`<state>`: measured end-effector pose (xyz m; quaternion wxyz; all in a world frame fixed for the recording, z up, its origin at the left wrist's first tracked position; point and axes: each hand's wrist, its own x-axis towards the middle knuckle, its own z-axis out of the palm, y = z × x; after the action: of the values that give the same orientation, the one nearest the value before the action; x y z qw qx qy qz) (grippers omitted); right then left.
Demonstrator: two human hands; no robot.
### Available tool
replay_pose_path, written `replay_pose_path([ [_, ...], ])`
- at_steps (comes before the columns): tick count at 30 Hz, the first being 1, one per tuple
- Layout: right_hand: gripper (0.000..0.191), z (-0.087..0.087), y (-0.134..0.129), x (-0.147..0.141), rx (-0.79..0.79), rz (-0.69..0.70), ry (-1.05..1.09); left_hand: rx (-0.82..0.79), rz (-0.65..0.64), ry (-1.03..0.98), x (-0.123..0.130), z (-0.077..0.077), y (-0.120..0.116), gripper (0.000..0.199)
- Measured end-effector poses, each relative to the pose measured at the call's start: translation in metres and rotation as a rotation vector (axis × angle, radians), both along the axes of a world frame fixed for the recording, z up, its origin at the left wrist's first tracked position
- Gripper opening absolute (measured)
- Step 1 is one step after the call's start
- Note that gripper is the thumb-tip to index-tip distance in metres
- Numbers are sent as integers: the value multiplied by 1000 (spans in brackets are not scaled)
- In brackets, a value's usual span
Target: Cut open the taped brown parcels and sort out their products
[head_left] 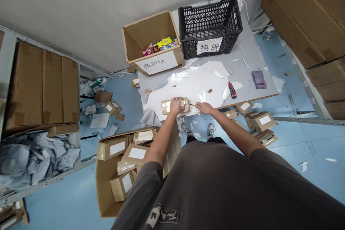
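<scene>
A small taped cardboard box [165,107] lies near the front edge of the table [242,75]. My left hand [176,105] is wrapped over it, fingers bent across its top. Just right of the box, my right hand [204,107] is closed round a thin tool with a yellow part [194,105]; its dark tip points left at the box's right end. Whether the tip touches the box is too small to tell. A red and black tool [232,90] lies further right on the table.
At the table's back stand an open carton [159,65] with colourful packs and a black crate [210,43]. A blurred purple item [259,79] lies at right. Below left, a large carton [104,187] holds several boxes. Shelves with cartons flank both sides.
</scene>
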<state>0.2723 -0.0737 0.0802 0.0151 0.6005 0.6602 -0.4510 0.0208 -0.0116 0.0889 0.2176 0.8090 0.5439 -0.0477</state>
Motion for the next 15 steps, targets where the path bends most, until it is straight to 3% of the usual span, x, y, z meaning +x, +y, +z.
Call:
replay_pose_path([
  [7, 35, -7, 8, -8, 101, 27, 72, -77, 19, -3, -21, 2, 11, 46],
  [12, 34, -14, 6, -7, 98, 40, 50, -112, 87, 125, -11, -10, 22, 70],
  [15, 35, -16, 5, -7, 122, 57, 30, -137, 62, 126, -6, -15, 24, 69],
])
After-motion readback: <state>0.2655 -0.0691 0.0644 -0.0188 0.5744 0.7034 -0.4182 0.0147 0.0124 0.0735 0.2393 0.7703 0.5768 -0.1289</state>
